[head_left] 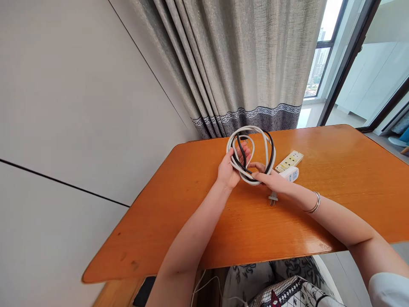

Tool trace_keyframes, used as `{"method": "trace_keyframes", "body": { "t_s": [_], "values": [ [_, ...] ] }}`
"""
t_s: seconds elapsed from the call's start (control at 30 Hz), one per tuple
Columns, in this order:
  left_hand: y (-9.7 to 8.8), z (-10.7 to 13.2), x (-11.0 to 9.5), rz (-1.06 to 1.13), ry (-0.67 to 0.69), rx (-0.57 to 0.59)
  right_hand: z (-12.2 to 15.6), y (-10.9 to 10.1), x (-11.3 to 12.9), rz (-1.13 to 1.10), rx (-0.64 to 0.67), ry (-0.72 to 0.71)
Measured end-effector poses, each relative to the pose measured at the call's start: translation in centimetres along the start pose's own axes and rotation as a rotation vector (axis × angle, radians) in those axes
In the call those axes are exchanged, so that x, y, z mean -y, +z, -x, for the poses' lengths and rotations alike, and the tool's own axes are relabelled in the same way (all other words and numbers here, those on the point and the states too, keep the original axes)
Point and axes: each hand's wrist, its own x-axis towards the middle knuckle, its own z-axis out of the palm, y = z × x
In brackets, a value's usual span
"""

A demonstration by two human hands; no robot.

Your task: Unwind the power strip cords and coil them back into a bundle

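A loose coil of white power cable [230,140] and black cable [273,150] is held up above the wooden table. My left hand [230,167] is closed round the left side of the loops, its fingers reaching inside them. At the lower right of the coil, my right hand [270,178] pinches the strands between thumb and fingers. Beside that hand lie a cream power strip [292,160] and a white socket block [291,173] with blue outlets, partly covered by the hand. A white plug [272,198] with metal pins shows just below my right wrist.
The orange-brown wooden table [191,204] extends to both sides. Behind it hangs a grey curtain [249,64], with a grey panelled wall [64,94] on the left. Glass doors and a window stand at the right. Below the front edge, a thin white cord [213,279] runs near my lap.
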Motion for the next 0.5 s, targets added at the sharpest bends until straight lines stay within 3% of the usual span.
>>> {"method": "trace_keyframes", "body": {
  "t_s": [0.2, 0.4, 0.5],
  "values": [
    [-0.1, -0.6, 0.4, -0.105, 0.169, -0.060, 0.1, -0.3, -0.5, 0.053, 0.064, -0.095],
    [-1.7, -1.7, 1.2, -0.297, 0.493, -0.143, 0.4, -0.4, 0.0, 0.125, 0.086, -0.106],
    [-2.0, -1.8, 1.0, -0.335, 0.664, -0.108, 0.5, -0.4, -0.1, 0.169, 0.093, -0.136]
  ]
}}
